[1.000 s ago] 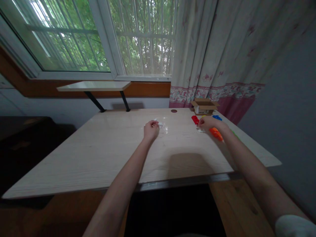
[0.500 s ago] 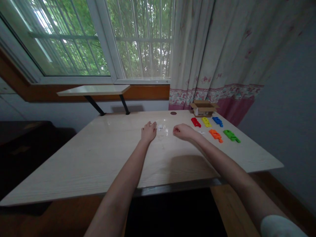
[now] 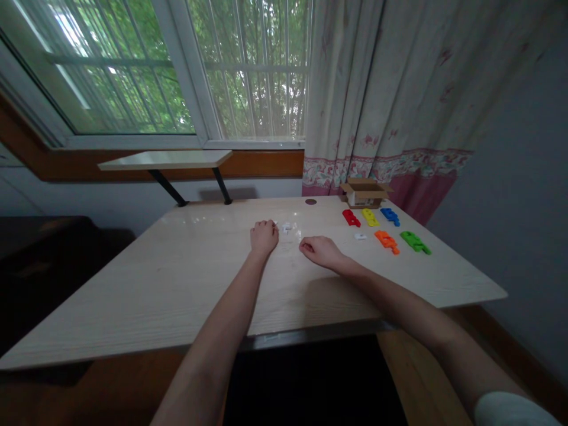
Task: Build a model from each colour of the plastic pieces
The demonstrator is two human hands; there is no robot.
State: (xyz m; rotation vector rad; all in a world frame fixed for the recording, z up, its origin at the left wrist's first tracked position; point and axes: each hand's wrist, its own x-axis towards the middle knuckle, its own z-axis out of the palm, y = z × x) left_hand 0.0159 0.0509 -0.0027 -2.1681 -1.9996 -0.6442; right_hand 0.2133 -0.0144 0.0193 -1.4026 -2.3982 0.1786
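Note:
My left hand [image 3: 263, 236] rests on the pale wooden table [image 3: 177, 278] with its fingers curled, beside small clear and white bits [image 3: 287, 227]. What its fingers hold, if anything, is too small to see. My right hand [image 3: 318, 251] lies on the table just right of it, fingers curled under, nothing visible in them. Further right lie a red piece [image 3: 351, 218], a yellow piece [image 3: 370, 218], a blue piece [image 3: 390, 216], an orange piece [image 3: 387, 241] and a green piece [image 3: 415, 242]. A small white piece [image 3: 360, 236] lies between the red and orange ones.
An open cardboard box [image 3: 366, 191] stands at the table's far right, near the curtain [image 3: 386, 94]. A round cable hole [image 3: 311, 201] is at the far edge. A narrow shelf [image 3: 164, 158] juts out below the window. A dark cabinet [image 3: 39, 260] stands at the left.
My right hand has left the coloured pieces at the right and moved left to the middle, close to my left hand. The left hand's fingers have curled in. The white piece now lies uncovered.

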